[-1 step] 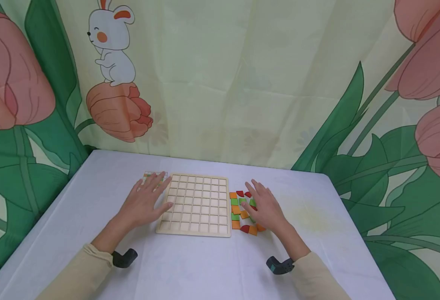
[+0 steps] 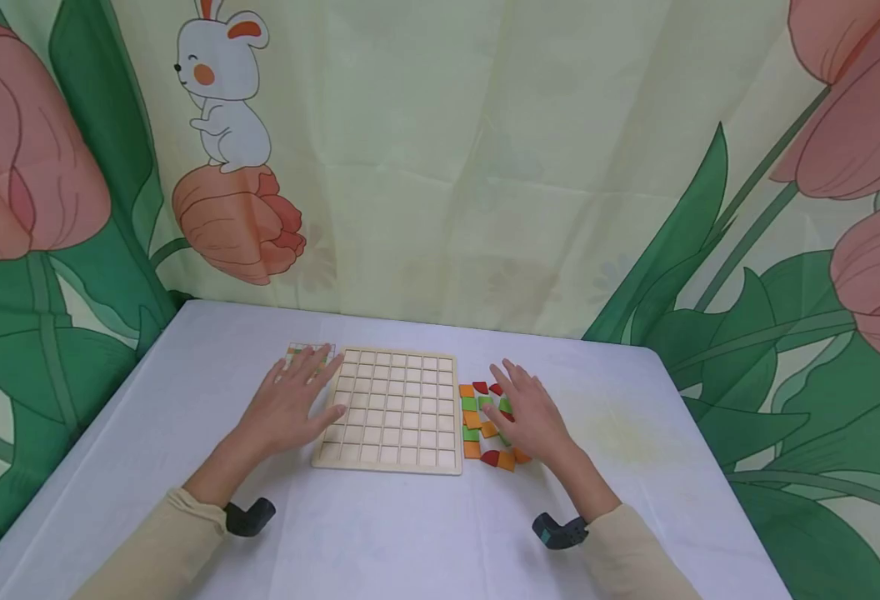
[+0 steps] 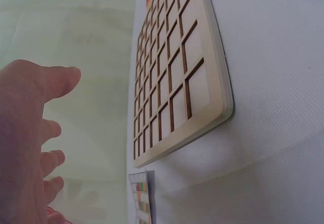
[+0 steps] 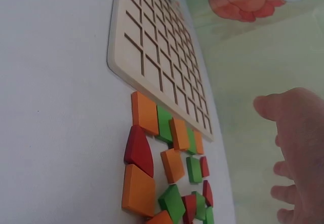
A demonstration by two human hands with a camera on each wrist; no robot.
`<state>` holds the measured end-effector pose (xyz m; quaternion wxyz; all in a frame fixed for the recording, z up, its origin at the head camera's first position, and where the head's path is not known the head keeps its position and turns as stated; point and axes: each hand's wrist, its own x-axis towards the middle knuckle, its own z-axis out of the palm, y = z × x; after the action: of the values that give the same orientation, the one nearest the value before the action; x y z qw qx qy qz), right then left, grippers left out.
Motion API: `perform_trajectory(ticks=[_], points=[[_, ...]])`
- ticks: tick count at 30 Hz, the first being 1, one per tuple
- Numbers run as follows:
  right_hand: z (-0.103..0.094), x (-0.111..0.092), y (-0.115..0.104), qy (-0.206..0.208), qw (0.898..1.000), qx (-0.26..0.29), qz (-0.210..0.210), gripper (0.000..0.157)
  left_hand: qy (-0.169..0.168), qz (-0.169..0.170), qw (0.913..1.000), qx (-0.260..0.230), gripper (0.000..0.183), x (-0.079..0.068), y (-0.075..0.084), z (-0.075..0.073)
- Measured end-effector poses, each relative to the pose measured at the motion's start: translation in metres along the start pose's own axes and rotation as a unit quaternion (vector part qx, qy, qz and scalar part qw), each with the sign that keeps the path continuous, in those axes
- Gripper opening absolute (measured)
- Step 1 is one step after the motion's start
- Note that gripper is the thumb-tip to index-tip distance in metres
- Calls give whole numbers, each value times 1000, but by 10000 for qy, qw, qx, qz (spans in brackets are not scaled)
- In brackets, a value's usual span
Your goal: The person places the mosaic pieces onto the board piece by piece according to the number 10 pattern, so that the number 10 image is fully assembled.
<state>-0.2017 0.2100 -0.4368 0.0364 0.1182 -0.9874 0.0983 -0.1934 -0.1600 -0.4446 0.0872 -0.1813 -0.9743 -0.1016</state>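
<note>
A wooden grid board (image 2: 397,403), bare where visible, is lying on the white-covered table (image 2: 387,542). Coloured blocks (image 2: 472,419) are clustering beside its right edge; a patterned card (image 3: 142,198) is lying near its left. The left hand (image 2: 290,410) and right hand (image 2: 536,418) are hovering, fingers extended, grasping nothing. Nothing is visibly changing; handling seemingly isn't beginning yet.

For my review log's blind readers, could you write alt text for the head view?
A person's left hand and right hand hover, empty, above a white tabletop: the left at the left edge of a wooden grid board, the right over loose orange, green and red blocks. A card shows partly behind the left hand; a tulip-print curtain hangs beyond.
</note>
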Motion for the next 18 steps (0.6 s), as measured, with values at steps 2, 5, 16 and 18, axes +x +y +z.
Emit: perform_trajectory(ticks=[2, 5, 16, 18], points=[[0, -1, 0, -11, 10000, 46, 11, 76, -9, -4, 10000, 11, 78, 0, 1, -1], [1, -1, 0, 3, 10000, 65, 30, 75, 4, -9, 10000, 5, 77, -1, 2, -2], [2, -4, 2, -60, 9997, 181, 118, 76, 75, -26, 10000, 3, 77, -4, 4, -4], [2, -4, 2, -55, 9997, 204, 130, 76, 90, -57, 9999, -37, 77, -4, 4, -4]])
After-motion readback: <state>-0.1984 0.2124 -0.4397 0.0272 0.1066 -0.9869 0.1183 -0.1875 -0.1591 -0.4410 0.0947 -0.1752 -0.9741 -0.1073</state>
